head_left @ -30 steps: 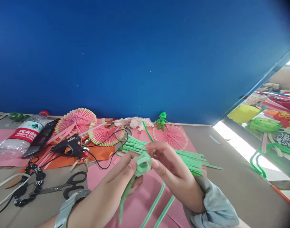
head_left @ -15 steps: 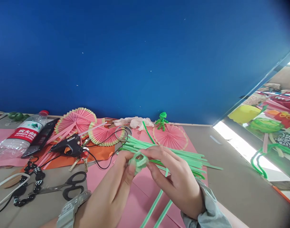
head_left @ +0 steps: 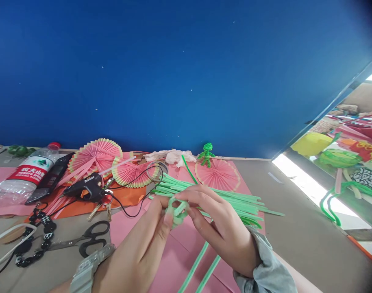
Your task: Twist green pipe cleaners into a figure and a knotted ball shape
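Note:
Between my two hands is a small coiled ring of light green pipe cleaner (head_left: 179, 212), its round opening turned up. My left hand (head_left: 147, 240) is closed on its left side, thumb pressed against the front. The fingertips of my right hand (head_left: 218, 230) pinch its right edge. Behind and partly under my right hand lies a bundle of green pipe cleaners (head_left: 240, 201) on pink paper (head_left: 176, 260). Two straight pipe cleaners (head_left: 201, 264) run toward me below the right hand. A small green pipe-cleaner figure (head_left: 207, 155) stands at the back.
To the left lie scissors (head_left: 92, 240), a black glue gun (head_left: 85, 188), keys (head_left: 109, 209), a beaded bracelet (head_left: 47, 234) and a plastic bottle (head_left: 30, 173). Pink folded paper fans (head_left: 96, 156) rest along the blue panel (head_left: 173, 81). A cable loops across the paper.
My hands stay in nearly the same place. The green ring has tilted slightly, showing more of its opening, and the whole view has shifted a little.

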Available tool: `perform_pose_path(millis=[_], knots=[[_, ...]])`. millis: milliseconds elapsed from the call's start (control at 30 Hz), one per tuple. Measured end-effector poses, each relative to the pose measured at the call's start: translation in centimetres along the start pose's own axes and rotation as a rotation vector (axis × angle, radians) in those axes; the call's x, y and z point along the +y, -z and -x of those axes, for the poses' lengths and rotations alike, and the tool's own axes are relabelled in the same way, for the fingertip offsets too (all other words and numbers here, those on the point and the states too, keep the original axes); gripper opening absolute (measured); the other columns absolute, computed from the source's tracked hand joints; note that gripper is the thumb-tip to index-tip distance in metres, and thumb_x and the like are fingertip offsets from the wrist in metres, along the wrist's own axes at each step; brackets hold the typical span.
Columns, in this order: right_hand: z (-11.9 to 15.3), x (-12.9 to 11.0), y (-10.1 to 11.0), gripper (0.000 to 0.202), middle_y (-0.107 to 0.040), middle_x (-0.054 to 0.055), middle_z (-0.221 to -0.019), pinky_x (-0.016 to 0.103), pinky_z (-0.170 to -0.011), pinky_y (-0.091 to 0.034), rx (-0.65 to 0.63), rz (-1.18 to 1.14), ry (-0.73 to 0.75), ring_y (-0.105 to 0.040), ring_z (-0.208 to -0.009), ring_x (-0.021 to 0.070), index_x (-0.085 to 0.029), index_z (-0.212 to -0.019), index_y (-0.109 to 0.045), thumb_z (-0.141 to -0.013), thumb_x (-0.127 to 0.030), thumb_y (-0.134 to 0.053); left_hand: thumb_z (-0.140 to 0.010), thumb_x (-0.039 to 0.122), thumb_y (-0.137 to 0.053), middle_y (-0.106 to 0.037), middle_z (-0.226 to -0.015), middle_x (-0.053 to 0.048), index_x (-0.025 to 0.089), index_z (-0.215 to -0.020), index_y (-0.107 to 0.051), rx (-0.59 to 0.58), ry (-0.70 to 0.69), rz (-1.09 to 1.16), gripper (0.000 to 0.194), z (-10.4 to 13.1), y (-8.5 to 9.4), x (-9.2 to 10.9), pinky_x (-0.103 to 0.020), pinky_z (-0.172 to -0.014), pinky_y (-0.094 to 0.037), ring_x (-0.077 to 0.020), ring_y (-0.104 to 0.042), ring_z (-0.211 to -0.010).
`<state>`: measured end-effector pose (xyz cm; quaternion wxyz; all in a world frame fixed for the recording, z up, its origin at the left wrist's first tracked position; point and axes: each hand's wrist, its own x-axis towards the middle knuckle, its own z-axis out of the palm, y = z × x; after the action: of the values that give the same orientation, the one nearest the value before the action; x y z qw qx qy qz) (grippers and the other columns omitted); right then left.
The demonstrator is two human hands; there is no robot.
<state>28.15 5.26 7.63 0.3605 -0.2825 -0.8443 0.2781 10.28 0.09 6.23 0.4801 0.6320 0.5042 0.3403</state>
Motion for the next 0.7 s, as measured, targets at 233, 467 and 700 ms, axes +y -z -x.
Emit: perform_pose_path(millis=[233,467,700], knots=[[-0.2,-0.1,0.0,0.030,-0.053,0.004,-0.105,0.021,-0.084,-0.042,-0.009,0.070,0.001,-0.050,-0.099,0.0114,-0.021,-0.117,-0.046,-0.090,-0.010,-0.037,-0.090,0.038,-0.037,-0.051,-0.104,0.000,0.035,-0.114,-0.046,0.028,0.078,0.286,0.026,-0.6,-0.2,-0.5,-0.024,-0.086,-0.041,-0.0163,-0.046,-0.096],[-0.6,0.1,2.4,0.013,-0.057,0.005,-0.095,0.031,-0.076,-0.045,-0.253,0.350,-0.302,-0.056,-0.084,0.0167,-0.019,-0.095,-0.054,-0.089,-0.018,-0.042,-0.087,0.043,-0.043,-0.035,-0.063,0.004,0.021,-0.075,-0.048,0.041,0.262,0.710,0.026,-3.7,-0.4,-2.0,-0.017,-0.052,-0.037,-0.0087,-0.035,-0.055],[1.4,1.4,-2.9,0.031,-0.062,0.006,-0.092,0.031,-0.069,-0.045,-0.894,0.324,-0.153,-0.057,-0.087,0.0234,-0.021,-0.095,-0.065,-0.067,-0.031,-0.069,-0.089,0.044,-0.039,-0.033,-0.056,0.006,0.019,-0.066,-0.041,-0.034,0.212,0.816,0.034,-5.1,-1.7,-5.5,-0.019,-0.048,-0.028,-0.0076,-0.024,-0.048]])
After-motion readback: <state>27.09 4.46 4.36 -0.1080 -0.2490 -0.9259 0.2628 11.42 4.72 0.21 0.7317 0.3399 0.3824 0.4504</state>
